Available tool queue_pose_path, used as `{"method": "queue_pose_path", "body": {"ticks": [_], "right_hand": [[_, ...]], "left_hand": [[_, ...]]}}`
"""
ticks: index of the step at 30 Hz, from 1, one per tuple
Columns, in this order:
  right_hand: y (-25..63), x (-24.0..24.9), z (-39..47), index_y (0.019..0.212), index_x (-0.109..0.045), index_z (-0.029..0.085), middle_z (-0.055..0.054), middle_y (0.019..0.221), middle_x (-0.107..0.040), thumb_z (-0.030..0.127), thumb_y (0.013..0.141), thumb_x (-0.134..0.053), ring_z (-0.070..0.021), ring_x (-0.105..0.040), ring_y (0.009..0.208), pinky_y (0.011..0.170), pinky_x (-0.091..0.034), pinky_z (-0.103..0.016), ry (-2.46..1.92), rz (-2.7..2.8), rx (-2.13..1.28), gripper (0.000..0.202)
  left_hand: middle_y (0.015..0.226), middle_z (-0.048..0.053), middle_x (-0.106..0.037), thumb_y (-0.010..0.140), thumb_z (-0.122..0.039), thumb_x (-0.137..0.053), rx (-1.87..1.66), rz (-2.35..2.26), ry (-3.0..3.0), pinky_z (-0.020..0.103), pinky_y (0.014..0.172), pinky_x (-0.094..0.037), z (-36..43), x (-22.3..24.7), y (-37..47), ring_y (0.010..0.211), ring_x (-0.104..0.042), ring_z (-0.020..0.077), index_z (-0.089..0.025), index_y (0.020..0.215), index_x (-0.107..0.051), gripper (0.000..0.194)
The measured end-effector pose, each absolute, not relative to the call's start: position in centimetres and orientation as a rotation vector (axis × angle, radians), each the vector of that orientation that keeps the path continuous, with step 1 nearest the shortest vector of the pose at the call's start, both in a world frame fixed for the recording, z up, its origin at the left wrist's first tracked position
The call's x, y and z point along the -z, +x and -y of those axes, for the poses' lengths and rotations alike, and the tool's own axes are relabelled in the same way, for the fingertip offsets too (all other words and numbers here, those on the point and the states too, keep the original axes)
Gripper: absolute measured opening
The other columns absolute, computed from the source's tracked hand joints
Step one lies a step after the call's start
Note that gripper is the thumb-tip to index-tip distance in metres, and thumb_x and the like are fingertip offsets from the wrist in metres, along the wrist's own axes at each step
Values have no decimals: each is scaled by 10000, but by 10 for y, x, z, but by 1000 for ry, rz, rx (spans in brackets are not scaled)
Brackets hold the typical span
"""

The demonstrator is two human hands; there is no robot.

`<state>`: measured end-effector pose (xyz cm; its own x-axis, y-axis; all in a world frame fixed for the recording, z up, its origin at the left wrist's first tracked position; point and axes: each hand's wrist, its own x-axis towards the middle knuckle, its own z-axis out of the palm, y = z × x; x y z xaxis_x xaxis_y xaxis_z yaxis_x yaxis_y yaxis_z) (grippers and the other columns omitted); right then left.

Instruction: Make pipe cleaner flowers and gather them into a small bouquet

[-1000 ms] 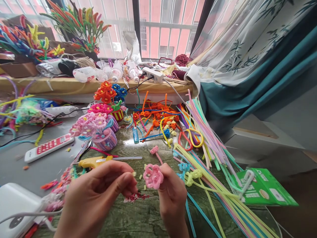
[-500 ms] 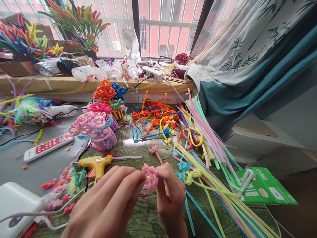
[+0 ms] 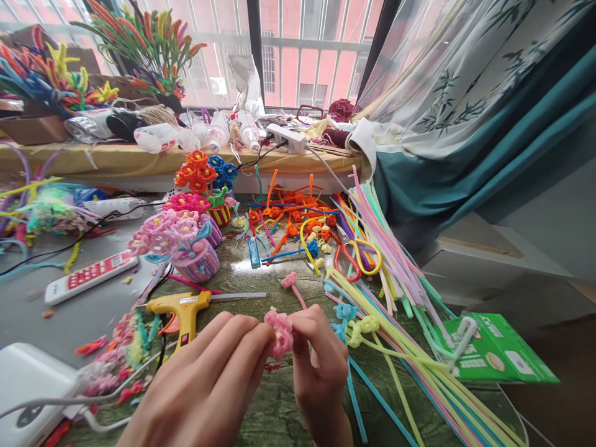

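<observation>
Between my two hands is a small pink pipe-cleaner flower [image 3: 280, 335] with looped petals. My left hand [image 3: 209, 372] pinches its left side, fingers bent and pressed together. On the other side, the thumb and index finger of my right hand [image 3: 321, 360] grip the petals. Just beyond the fingers lies a second pink pipe-cleaner piece [image 3: 289, 280] with a curled head and a stem. Blue curled pieces [image 3: 345, 311] and a pale yellow curled piece [image 3: 361, 331] rest right of my right hand.
A yellow glue gun [image 3: 185, 307] lies left of my hands, near pots of pipe-cleaner flowers [image 3: 195, 261]. Scissors [image 3: 348, 262] and a long bundle of pipe cleaners [image 3: 419, 347] are to the right, beside a green packet [image 3: 500, 351]. A white power bank [image 3: 35, 379] with a cable sits at lower left.
The pink flower has turned a little and shifted slightly left between my fingers. Both hands keep their grip, and the surrounding things stay in place.
</observation>
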<state>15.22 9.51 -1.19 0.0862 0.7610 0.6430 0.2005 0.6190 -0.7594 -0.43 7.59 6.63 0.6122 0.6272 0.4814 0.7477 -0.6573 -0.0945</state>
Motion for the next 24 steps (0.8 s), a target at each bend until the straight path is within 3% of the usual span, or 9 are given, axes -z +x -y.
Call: {"method": "queue_pose_path", "body": {"ticks": [20,24], "right_hand": [[152,13,-96,895,-584,210,-2,750,-597,116,959,-468,-144,-523,694,682,-404,-296,-869,1480,-496,163],[152,12,-94,893,-587,216,-7,768,-604,131,964,-444,-150,-544,712,655,-414,-277,-852,1431,-614,181]], "left_hand": [[906,92,-676,936,-125,-366,589,1100,-2543,267,618,-492,-77,-77,3,752,-621,192,-152,1011,-582,230],[978,84,-683,947,-204,-419,740,1192,-2439,271,717,-516,-70,-71,3,854,-643,200,-177,1115,-584,237]]}}
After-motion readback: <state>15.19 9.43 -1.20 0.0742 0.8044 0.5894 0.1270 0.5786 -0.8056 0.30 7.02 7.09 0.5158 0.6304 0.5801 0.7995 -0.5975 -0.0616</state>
